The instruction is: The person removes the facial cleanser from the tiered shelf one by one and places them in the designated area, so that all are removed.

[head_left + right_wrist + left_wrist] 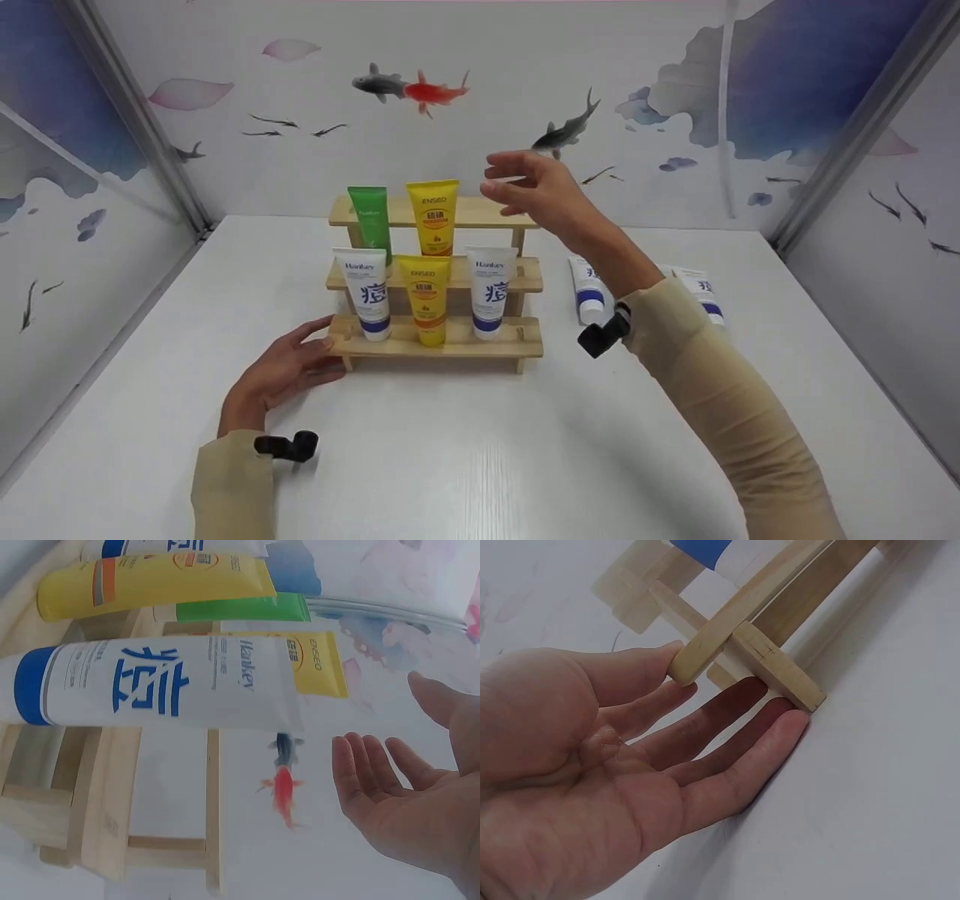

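A three-step wooden display rack (435, 348) stands on the white table. My left hand (292, 364) holds its left end, thumb on the end of the lowest board and fingertips at the leg (776, 664). On the lowest step stand a white tube (365, 296), a yellow tube (425, 304) and another white tube (491, 296). Behind them are a green tube (371, 217) and a second yellow tube (433, 214), its base hidden. My right hand (536, 187) hovers empty at the top step's right end, fingers loosely bent; the right wrist view shows the palm (420, 810).
To the right of the rack a white tube (590, 300) lies on the table, partly behind my right forearm. Farther right lies another white tube (705, 292), also partly covered by the sleeve (697, 352). Printed panels (480, 45) wall the table at the back and sides.
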The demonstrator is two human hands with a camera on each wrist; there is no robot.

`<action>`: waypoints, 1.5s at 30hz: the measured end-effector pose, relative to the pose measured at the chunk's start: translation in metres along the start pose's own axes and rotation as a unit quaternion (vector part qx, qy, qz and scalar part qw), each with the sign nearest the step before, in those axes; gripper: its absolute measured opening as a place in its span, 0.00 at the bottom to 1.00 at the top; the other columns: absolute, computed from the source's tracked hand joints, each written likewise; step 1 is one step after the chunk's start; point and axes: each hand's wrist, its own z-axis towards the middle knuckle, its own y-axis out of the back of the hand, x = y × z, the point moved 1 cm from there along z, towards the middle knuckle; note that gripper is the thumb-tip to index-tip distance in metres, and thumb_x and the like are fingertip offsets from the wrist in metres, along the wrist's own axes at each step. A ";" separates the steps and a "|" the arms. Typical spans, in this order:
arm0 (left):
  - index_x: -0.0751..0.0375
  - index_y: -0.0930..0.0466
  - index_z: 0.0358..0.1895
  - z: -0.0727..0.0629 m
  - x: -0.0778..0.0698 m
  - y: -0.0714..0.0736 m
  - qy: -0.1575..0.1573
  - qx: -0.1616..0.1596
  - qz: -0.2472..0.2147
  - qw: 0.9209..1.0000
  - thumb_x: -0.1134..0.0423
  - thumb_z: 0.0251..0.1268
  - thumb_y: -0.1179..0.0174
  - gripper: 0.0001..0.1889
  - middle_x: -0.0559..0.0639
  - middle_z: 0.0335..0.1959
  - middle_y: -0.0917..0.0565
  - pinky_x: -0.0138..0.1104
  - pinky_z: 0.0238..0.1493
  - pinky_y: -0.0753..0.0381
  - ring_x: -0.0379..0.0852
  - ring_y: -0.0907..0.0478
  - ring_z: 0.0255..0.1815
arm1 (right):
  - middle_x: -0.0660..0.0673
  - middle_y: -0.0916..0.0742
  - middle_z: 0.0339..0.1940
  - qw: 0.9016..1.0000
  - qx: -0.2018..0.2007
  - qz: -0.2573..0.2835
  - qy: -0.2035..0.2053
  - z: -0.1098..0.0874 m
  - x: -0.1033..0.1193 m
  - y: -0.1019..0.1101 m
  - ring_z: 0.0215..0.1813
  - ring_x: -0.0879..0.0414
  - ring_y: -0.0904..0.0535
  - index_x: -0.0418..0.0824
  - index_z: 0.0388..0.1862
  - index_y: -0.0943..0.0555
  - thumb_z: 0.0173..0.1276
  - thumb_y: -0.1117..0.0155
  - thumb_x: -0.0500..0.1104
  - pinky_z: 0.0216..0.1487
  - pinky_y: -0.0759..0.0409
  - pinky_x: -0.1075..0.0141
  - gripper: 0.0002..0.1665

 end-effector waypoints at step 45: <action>0.50 0.57 0.82 0.000 0.000 -0.001 -0.005 -0.006 0.001 1.000 0.61 0.81 0.56 0.32 0.68 0.77 0.40 0.43 0.68 0.21 0.55 0.26 0.67 | 0.47 0.16 0.60 0.983 0.098 -0.093 -0.124 0.048 -0.016 -0.048 0.61 0.51 0.20 0.48 0.66 0.22 0.66 0.28 0.47 0.70 0.22 0.53 0.29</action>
